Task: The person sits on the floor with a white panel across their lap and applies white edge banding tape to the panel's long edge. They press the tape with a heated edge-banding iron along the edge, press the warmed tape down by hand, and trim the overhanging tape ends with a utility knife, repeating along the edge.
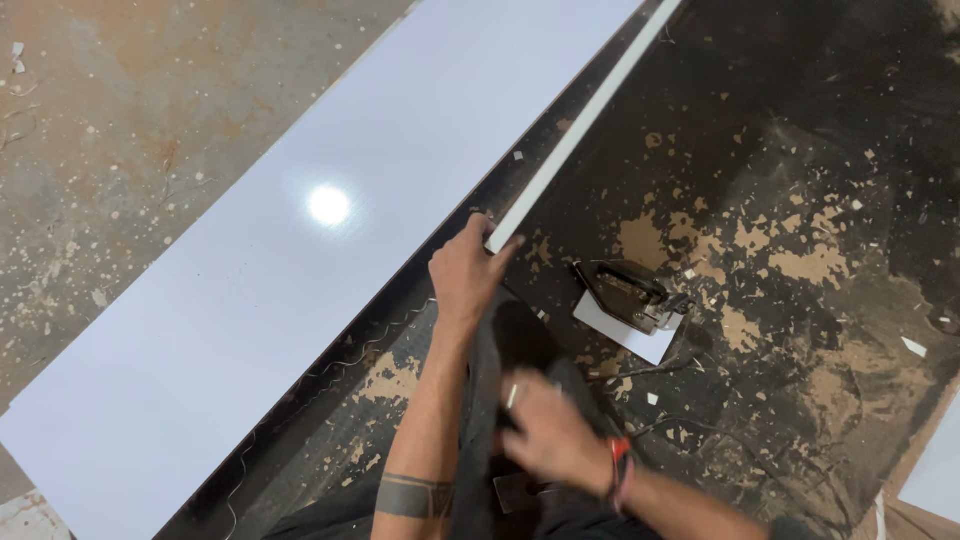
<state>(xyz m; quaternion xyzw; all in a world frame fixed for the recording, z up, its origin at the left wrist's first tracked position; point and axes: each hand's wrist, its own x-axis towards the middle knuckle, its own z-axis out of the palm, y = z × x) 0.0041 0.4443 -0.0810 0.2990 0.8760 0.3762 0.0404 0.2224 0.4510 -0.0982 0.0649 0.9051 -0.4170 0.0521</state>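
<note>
A long glossy white panel (300, 230) lies on the floor, running from the lower left to the top centre. Along its right edge lies a narrow white strip (580, 125). My left hand (465, 272) grips the near end of this strip by the panel's dark edge. My right hand (545, 430), blurred by motion, is lower down over my dark trousers, with a small pale piece (512, 396) between its fingers. A red band circles the right wrist.
A dark metal hand tool (630, 295) sits on a small white offcut (628, 332) to the right of my left hand. The floor is dark and glue-stained at the right, dusty concrete at the left. Thin curled shavings lie along the panel's edge. Another white board (935, 470) shows at the lower right.
</note>
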